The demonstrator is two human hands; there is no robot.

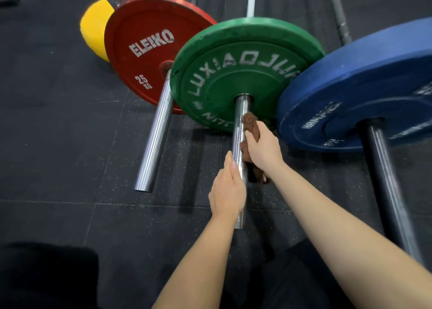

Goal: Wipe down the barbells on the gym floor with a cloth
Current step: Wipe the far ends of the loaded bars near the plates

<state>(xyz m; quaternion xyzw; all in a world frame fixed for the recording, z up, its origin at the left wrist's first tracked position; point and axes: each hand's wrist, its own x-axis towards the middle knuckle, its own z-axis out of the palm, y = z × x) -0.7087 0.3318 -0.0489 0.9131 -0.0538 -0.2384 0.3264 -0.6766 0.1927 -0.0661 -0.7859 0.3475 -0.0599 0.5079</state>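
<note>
Our left hand (228, 191) grips the chrome sleeve (240, 112) of the middle barbell near its free end, thumb lying along the metal and fingers curled round it. Our right hand (264, 149) holds the brown cloth (251, 123) bunched in its closed fingers and presses it against the sleeve's right side, close to the green plate (233, 70). All three barbells lie on the dark rubber floor (70, 145). The red plate (149, 44) stands to the left and the blue plate (362, 86) to the right.
</note>
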